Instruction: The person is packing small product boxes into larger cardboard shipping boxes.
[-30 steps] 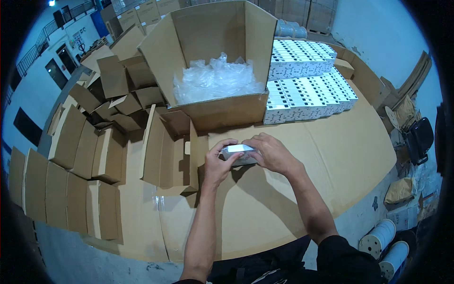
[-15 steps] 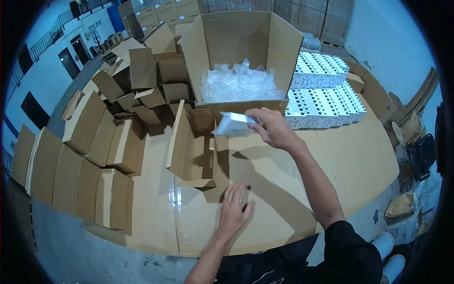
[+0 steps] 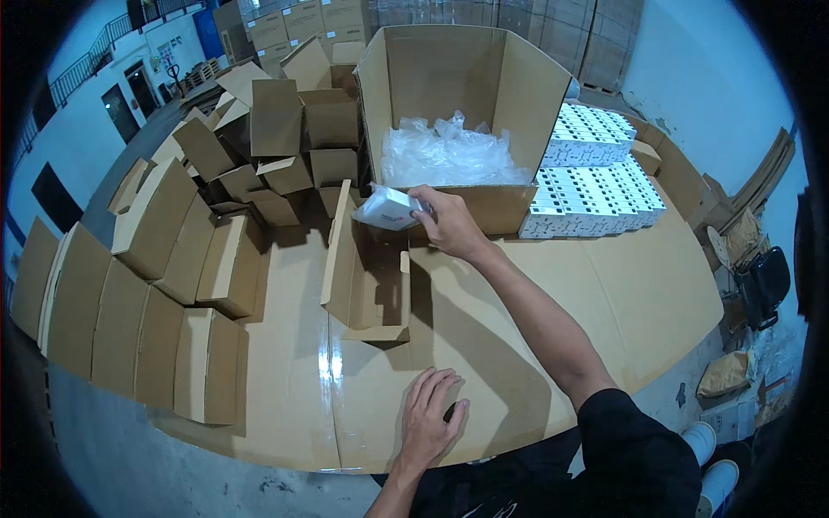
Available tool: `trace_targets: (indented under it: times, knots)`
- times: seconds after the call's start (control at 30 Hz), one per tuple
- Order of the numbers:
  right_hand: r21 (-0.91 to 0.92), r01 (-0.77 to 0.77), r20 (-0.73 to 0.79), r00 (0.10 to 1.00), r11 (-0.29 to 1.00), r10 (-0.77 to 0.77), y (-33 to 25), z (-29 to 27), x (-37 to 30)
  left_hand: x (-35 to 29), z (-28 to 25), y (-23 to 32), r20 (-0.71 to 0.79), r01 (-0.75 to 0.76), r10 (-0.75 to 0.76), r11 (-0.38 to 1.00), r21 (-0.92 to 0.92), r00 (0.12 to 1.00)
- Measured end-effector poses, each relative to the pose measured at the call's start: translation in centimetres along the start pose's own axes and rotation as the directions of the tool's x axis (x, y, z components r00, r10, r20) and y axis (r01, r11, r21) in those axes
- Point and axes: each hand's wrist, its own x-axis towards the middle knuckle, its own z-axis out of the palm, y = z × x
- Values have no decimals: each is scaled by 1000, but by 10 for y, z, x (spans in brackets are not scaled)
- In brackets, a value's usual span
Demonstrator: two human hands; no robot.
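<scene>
My right hand [image 3: 449, 224] grips one end of a small white box in a clear plastic bag [image 3: 386, 209]. That box is held tilted above the far end of an open, narrow brown cardboard box [image 3: 367, 332], whose visible inner floor looks bare. Near the front of the table, my left hand [image 3: 429, 416] lies with fingers stretched out, holding nothing. A dark patch shows between its thumb and index finger, which I cannot make out. Behind the narrow box stands a large open carton [image 3: 488, 207] containing crumpled clear plastic bags [image 3: 458, 155].
Several stacked white patterned small boxes [image 3: 591, 203] stand to the right of the carton. Closed brown boxes [image 3: 203, 363] line the left side, and open cardboard boxes [image 3: 276, 121] are piled behind them. Brown cardboard covers the table [image 3: 518, 371]. A black chair [image 3: 764, 285] stands beyond its right edge.
My right hand has carried the bagged white box leftward, over the narrow box's far end. My left hand has shifted slightly down, toward the table's front edge. The whole view has turned a little.
</scene>
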Motion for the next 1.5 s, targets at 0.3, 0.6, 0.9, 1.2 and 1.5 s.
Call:
trace_targets:
  times: [0.3,0.6,0.9,1.2,1.5]
  knots:
    - [-356,191,22,980,915,-196,-8,25,11,1,-2,2,5,4,-4,1000,21,1000]
    - [-526,150,95,988,837,-118,-20,23,15,2,-2,1,19,8,-8,1000,-12,1000]
    - [-461,203,0,973,864,-229,-4,39,6,2,-3,2,-3,-7,7,1000,12,1000]
    - [-258,225,-146,952,940,-268,26,51,-11,4,-1,5,5,-4,4,1000,12,1000]
    - [-254,-209,129,960,944,247,8,46,-24,2,-3,4,54,-7,3,997,72,999]
